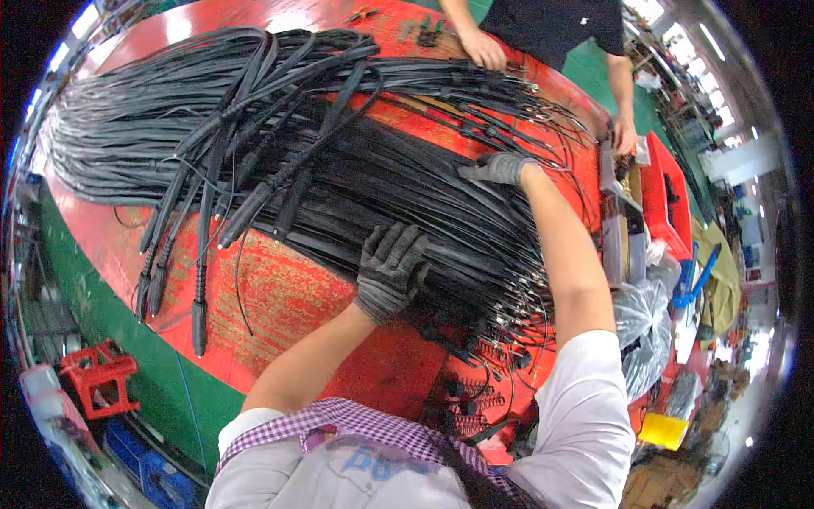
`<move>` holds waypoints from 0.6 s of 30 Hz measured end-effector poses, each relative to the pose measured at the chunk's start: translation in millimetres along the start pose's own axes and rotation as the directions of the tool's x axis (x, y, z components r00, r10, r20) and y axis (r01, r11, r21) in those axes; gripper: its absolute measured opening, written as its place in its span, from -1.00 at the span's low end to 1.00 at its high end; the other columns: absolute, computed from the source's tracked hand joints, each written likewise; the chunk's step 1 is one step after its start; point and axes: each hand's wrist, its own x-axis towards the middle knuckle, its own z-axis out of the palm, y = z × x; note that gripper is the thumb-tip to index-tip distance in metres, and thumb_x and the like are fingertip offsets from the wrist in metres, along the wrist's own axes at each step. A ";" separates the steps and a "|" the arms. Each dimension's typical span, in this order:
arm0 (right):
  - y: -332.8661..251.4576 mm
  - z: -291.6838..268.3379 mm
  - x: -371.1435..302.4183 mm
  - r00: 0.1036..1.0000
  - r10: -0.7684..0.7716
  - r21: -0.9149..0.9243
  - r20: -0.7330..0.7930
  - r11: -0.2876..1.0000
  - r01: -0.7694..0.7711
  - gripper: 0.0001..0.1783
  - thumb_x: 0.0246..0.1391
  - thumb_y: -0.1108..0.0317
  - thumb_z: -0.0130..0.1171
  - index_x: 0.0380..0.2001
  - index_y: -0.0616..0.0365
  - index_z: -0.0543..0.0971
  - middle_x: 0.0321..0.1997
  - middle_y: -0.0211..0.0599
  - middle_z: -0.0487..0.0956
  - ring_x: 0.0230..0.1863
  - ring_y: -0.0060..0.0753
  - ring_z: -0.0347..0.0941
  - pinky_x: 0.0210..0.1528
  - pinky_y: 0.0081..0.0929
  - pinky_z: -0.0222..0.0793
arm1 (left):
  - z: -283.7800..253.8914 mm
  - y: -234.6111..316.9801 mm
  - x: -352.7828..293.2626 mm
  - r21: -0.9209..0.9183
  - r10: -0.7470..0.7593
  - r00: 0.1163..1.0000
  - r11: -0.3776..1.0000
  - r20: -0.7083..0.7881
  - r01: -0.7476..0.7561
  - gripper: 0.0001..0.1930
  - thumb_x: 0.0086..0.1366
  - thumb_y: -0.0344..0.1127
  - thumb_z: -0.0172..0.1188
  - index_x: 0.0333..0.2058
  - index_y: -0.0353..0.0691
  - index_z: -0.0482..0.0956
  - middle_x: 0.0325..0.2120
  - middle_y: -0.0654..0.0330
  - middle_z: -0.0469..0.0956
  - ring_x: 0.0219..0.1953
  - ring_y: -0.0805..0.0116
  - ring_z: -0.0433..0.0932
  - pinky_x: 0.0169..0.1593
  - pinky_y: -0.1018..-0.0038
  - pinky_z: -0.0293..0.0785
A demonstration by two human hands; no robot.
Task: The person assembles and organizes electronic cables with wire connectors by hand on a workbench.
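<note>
A thick bundle of long black cables lies across the red table, with bare metal-tipped ends fanned out at the right. My left hand, in a grey knit glove, rests on the bundle's near edge, its fingers stretched over the cables. At the far side of the same bundle, my right hand, also gloved, lies on top with its fingers laid out to the left. Neither hand wraps round a cable. Several cables with thicker black sleeves cross over the pile and hang toward the near edge.
Across the red table, a person in black has one hand by the cables and the other at small parts trays. Springs lie near me. A red bin and plastic bag stand right; a red stool is left.
</note>
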 end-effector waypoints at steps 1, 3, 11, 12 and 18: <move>2.2 -0.5 6.3 0.988 -0.142 0.017 -0.055 0.990 0.143 -0.01 -0.23 -0.41 -0.12 0.11 0.19 0.20 0.16 -0.02 0.21 0.22 -0.14 0.06 0.24 -0.35 -0.11 | -2.2 1.0 -0.9 -0.039 -0.024 1.000 0.999 0.007 0.024 -0.60 -0.01 -0.19 0.11 -0.12 -0.08 0.42 -0.07 0.17 0.37 0.01 0.13 0.29 0.13 0.11 0.07; 9.9 6.3 14.6 0.906 -0.394 0.053 -0.155 0.912 0.406 -0.21 -0.04 -0.22 -0.13 0.11 0.18 0.20 0.14 -0.06 0.25 0.19 -0.20 0.11 0.24 -0.36 -0.08 | 0.8 -4.4 -0.1 -0.045 -0.054 0.997 0.997 0.057 0.057 -0.60 -0.02 -0.21 0.10 -0.13 -0.09 0.41 -0.07 0.15 0.37 0.03 0.16 0.27 0.11 0.13 0.10; -12.3 7.7 27.1 0.960 -0.273 0.186 -0.066 0.942 0.281 -0.25 -0.25 -0.17 0.18 -0.02 0.08 0.40 -0.05 -0.26 0.45 -0.02 -0.31 0.35 0.06 -0.43 0.20 | -12.6 -30.1 -5.0 -0.440 -0.161 0.985 0.890 -0.061 0.118 -0.73 0.01 -0.43 -0.06 -0.26 -0.22 0.47 -0.23 0.04 0.44 -0.13 0.07 0.40 -0.01 0.24 0.27; -4.4 6.3 34.3 0.979 -0.197 0.219 0.049 0.959 0.182 -0.25 -0.27 -0.16 0.20 -0.03 0.08 0.41 -0.05 -0.24 0.45 -0.04 -0.33 0.36 0.04 -0.43 0.22 | -7.4 -32.2 -4.3 -0.560 -0.238 0.967 0.815 -0.090 0.148 -0.76 0.01 -0.45 -0.07 -0.31 -0.24 0.48 -0.27 0.02 0.46 -0.17 0.07 0.42 -0.05 0.27 0.31; -4.2 -3.9 12.5 0.967 -0.239 0.169 -0.083 0.953 0.250 -0.25 -0.28 -0.17 0.20 -0.07 0.13 0.43 -0.07 -0.22 0.45 -0.01 -0.33 0.31 0.04 -0.40 0.19 | -72.2 -9.9 -57.1 -0.475 -0.415 0.910 0.797 0.017 0.373 -0.80 0.07 -0.43 -0.07 -0.33 -0.25 0.49 -0.41 0.10 0.49 -0.29 0.19 0.46 -0.22 0.35 0.38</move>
